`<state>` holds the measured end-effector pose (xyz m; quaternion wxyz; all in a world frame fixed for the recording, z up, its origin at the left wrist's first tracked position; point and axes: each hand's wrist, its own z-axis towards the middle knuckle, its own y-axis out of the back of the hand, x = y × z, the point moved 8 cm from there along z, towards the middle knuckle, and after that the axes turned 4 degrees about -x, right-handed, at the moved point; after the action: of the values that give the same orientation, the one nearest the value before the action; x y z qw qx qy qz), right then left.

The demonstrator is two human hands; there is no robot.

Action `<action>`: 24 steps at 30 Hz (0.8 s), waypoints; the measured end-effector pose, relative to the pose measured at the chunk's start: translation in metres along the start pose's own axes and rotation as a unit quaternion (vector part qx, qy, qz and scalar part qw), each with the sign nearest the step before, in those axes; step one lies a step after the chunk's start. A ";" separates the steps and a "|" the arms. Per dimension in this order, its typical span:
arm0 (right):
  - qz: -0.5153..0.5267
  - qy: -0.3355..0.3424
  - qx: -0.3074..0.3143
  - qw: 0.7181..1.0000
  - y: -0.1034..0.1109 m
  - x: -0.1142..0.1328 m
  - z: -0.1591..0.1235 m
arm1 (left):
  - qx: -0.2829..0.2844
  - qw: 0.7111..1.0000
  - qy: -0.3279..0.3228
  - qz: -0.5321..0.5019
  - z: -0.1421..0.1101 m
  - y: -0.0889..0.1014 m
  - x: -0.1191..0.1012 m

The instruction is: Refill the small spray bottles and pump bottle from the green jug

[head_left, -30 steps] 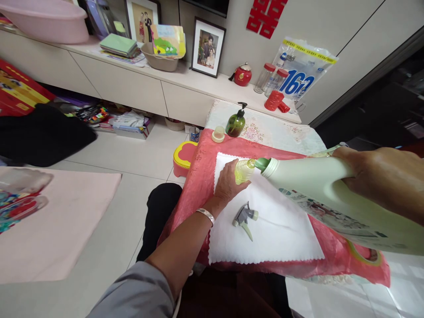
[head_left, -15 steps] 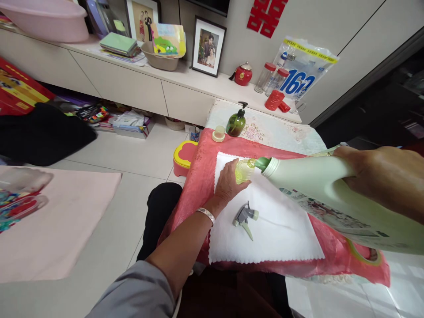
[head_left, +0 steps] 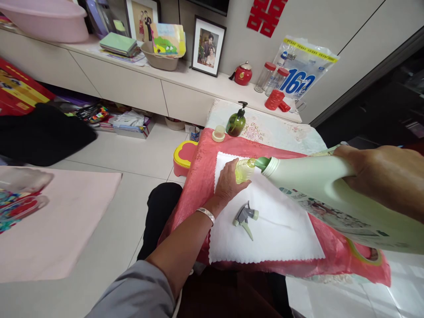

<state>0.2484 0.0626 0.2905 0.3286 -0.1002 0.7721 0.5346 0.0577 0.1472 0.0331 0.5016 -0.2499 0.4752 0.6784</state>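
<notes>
My left hand point(head_left: 228, 180) is wrapped round a small clear bottle point(head_left: 244, 170) with yellowish content, over the white cloth point(head_left: 265, 238). My right hand point(head_left: 380, 174) grips the handle of a large pale green detergent jug point(head_left: 314, 176), tilted with its green spout point(head_left: 263, 163) at the small bottle's mouth. Whether liquid is flowing I cannot tell. A grey spray trigger head point(head_left: 245, 215) with its thin tube lies on the cloth below the jug. Beyond my left hand stand a pale cap point(head_left: 218, 133) and a green pump bottle point(head_left: 236, 123).
A red plastic sheet point(head_left: 185, 212) covers the table under the cloth, with a roll of tape point(head_left: 372, 256) at its right corner. A small yellow and pink stool point(head_left: 183, 154) stands left of the table. Behind runs a low cabinet point(head_left: 185, 95) with jars and photo frames.
Both hands, the small bottle and the tilted jug stay in nearly the same place. No clear movement shows.
</notes>
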 end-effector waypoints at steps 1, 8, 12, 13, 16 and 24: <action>-0.005 0.003 0.000 1.000 0.000 0.000 0.000 | -0.001 1.000 0.000 0.000 0.000 0.000 0.000; 0.002 0.006 -0.009 1.000 -0.001 -0.004 0.002 | -0.007 1.000 0.002 -0.008 0.000 0.000 0.000; 0.009 0.006 -0.019 1.000 0.000 -0.004 0.003 | -0.009 1.000 0.003 -0.012 -0.001 0.001 0.000; 0.012 0.005 -0.018 1.000 0.000 -0.004 0.003 | -0.008 1.000 0.004 -0.013 -0.001 0.001 0.000; 0.014 0.004 -0.016 1.000 0.000 -0.003 0.003 | -0.006 1.000 0.005 -0.013 0.000 0.001 0.000; 0.004 0.001 -0.013 1.000 0.000 -0.003 0.002 | -0.009 1.000 0.004 -0.007 0.000 0.001 0.000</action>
<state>0.2519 0.0633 0.2918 0.3239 -0.1022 0.7660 0.5458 0.0571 0.1469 0.0332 0.5021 -0.2606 0.4695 0.6779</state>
